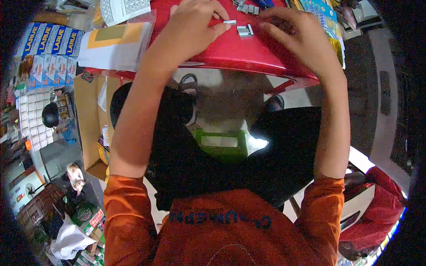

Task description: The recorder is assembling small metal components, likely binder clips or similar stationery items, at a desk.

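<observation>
Reaching up over a shiny red worktop (239, 53), the person has both arms stretched out in front. The left hand (195, 26) is pinching a small silver metal piece (230, 21) between the thumb and fingertips, just above the red top. The right hand (295, 37) has its fingers bent and a little spread, with the fingertips resting close to a second little pile of silver metal pieces (244, 31) that lies flat on the red worktop. The two hands are near each other, with the metal bits between them. More small metal pieces (247, 6) sit at the far edge. A clear bag with yellow and white paper (113, 44) lies to the left. Down below, a green box (220, 144) sits between the knees.
</observation>
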A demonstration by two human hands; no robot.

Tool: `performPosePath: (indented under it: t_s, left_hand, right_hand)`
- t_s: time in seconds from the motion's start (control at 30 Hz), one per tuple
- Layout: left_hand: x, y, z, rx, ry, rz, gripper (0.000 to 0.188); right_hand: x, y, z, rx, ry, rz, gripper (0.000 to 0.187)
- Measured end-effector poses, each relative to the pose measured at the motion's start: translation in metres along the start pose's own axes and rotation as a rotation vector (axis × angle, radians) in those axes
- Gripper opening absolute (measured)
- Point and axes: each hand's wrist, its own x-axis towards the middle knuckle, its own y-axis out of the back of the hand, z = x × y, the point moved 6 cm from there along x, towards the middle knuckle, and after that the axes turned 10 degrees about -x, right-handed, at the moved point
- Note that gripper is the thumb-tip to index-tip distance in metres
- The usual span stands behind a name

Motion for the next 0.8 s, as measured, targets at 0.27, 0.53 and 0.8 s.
performPosePath:
  t_s: [0.27, 0.53, 0.8]
  left_hand:
    - [0.006, -0.004, -0.037, 0.021, 0.158, -0.166, 0.040]
    - [0.002, 0.002, -0.020, 0.134, 0.186, -0.031, 0.026]
    - [-0.019, 0.005, 0.008, 0.293, -0.153, 0.232, 0.023]
  right_hand:
    - [-0.003, 0.005, -0.002, -0.080, 0.116, 0.099, 0.026]
    - [-0.008, 0.004, 0.001, -0.070, 0.047, 0.120, 0.026]
    - [-0.001, 0.008, -0.013, -0.084, 0.007, 0.064, 0.022]
